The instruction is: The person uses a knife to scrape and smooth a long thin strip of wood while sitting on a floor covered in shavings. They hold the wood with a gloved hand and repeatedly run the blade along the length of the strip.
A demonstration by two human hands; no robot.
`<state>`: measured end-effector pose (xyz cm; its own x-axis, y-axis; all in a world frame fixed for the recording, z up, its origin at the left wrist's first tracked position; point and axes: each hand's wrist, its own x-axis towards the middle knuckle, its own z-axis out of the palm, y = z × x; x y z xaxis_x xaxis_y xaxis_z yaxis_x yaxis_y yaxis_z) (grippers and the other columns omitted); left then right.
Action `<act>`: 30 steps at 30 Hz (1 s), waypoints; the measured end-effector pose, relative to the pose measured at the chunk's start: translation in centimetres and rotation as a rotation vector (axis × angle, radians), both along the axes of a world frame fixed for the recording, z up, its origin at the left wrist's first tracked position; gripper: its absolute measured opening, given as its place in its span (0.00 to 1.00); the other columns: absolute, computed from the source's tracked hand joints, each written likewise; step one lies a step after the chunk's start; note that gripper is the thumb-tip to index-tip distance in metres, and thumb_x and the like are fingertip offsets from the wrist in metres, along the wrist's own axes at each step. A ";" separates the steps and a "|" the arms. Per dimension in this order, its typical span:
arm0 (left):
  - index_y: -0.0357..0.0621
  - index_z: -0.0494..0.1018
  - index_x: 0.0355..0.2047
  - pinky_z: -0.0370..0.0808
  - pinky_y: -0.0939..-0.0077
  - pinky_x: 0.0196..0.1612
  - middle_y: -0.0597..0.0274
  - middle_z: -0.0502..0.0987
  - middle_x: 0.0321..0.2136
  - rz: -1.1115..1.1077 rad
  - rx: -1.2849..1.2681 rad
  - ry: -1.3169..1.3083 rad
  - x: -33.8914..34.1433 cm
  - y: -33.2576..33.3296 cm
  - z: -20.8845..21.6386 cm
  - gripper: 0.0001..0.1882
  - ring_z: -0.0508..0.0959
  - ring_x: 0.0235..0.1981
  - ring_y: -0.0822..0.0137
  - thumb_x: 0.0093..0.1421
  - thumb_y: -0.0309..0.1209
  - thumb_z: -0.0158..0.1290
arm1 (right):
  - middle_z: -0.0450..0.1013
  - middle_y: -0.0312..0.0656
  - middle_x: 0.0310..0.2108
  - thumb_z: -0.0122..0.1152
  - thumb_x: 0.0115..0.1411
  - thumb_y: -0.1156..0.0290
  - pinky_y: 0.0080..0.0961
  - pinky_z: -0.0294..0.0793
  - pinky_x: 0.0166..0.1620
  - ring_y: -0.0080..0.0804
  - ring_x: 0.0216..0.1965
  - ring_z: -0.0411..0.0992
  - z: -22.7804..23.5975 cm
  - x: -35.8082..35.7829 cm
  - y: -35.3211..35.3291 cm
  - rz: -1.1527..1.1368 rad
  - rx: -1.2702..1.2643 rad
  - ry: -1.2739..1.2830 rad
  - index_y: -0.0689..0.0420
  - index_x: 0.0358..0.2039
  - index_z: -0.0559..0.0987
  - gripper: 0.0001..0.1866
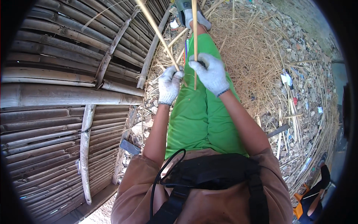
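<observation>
My left hand (169, 86) wears a white knitted glove, and its fingers close round a long pale bamboo strip (158, 33) that slants up to the far left. Just to its right, my right hand (212, 73), gloved the same way, pinches a second bamboo strip (195, 31). This one runs nearly straight away from me, its near end pointing down over my green trousers (190, 119). A small dark thing shows at the right thumb and fingers; what it is I cannot make out. Both strips run out of view at the top.
A bamboo slat wall (48, 95) stands close on the left. Straw-like shavings (250, 67) cover the ground to the right. A flat grey metal piece (279, 130) lies beyond my right elbow, and another grey piece (129, 147) by my left. Another person (317, 194) is at lower right.
</observation>
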<state>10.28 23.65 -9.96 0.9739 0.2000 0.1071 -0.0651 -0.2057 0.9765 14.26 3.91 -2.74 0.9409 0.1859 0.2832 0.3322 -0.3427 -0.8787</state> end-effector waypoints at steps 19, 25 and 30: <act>0.40 0.84 0.51 0.83 0.57 0.49 0.44 0.85 0.40 -0.144 0.408 -0.138 -0.6 -0.7 -0.6 0.14 0.86 0.42 0.45 0.65 0.26 0.63 | 0.74 0.50 0.31 0.73 0.65 0.64 0.36 0.77 0.40 0.44 0.31 0.74 -2.5 0.0 1.3 0.018 0.065 -0.153 0.64 0.37 0.81 0.14; 0.39 0.84 0.49 0.82 0.58 0.48 0.44 0.84 0.40 -0.172 0.354 -0.137 -0.9 -1.3 -0.1 0.13 0.85 0.41 0.45 0.65 0.25 0.63 | 0.73 0.51 0.30 0.73 0.66 0.63 0.40 0.76 0.40 0.48 0.31 0.74 -2.2 0.3 0.9 0.026 0.018 -0.143 0.64 0.36 0.81 0.15; 0.39 0.84 0.48 0.81 0.59 0.45 0.48 0.81 0.34 -0.176 0.430 -0.222 -0.8 -1.2 0.1 0.11 0.84 0.38 0.48 0.66 0.24 0.63 | 0.75 0.52 0.32 0.72 0.66 0.64 0.41 0.77 0.42 0.51 0.34 0.76 -2.2 0.3 1.0 0.043 -0.013 -0.125 0.64 0.36 0.81 0.15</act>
